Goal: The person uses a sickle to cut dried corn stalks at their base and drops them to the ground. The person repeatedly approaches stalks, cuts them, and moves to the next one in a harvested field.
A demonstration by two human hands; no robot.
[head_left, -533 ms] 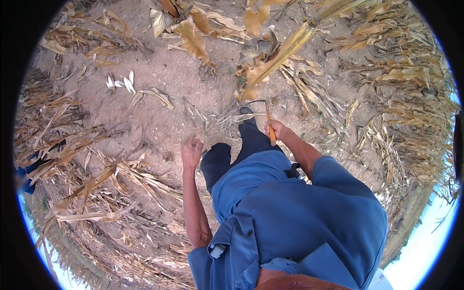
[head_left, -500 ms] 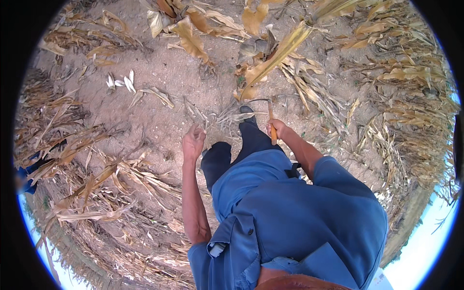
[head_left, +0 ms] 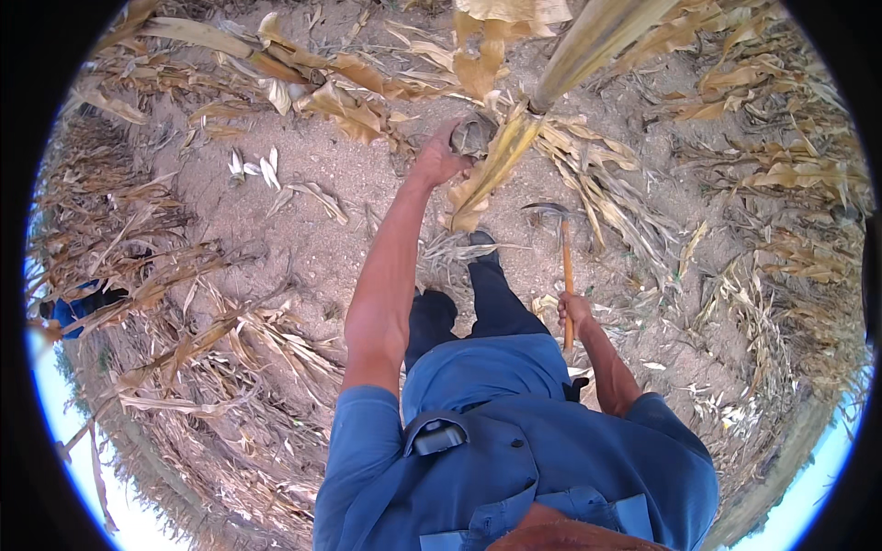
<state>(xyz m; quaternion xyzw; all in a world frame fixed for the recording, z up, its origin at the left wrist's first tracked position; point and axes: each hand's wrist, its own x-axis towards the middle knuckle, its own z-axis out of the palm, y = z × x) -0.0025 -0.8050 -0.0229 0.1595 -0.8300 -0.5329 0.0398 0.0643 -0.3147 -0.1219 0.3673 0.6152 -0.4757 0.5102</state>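
Maize stalk [head_left: 602, 48], dry and pale, stands at the top of the head view, right of centre, slanting toward the camera, with a long yellowed leaf [head_left: 503, 154] hanging at its lower visible end. The left hand [head_left: 441, 160] stretches out to the left of that leaf, its thumb and fingers spread around a greyish husk or curled leaf [head_left: 471, 136]; whether they press on it or merely frame it, I cannot tell. Lower and to the right, the right hand [head_left: 574, 312] is wrapped firmly around the wooden handle of a sickle [head_left: 567, 262], whose curved blade [head_left: 548, 208] points leftward, well apart from the left hand. One dark shoe [head_left: 482, 241] sits near the blade's tip, and several pale ears or husks [head_left: 255, 169] lie on the soil to the left.

The likeliest trouble is a cut: a low stroke that slips or overshoots could carry the blade into the shoe or the leg behind it. The left fingers would be at risk if the sickle came across while they stayed among the leaves. Brittle leaf could also tear under a pull, spoiling the hold, and loose litter could snag the tip.
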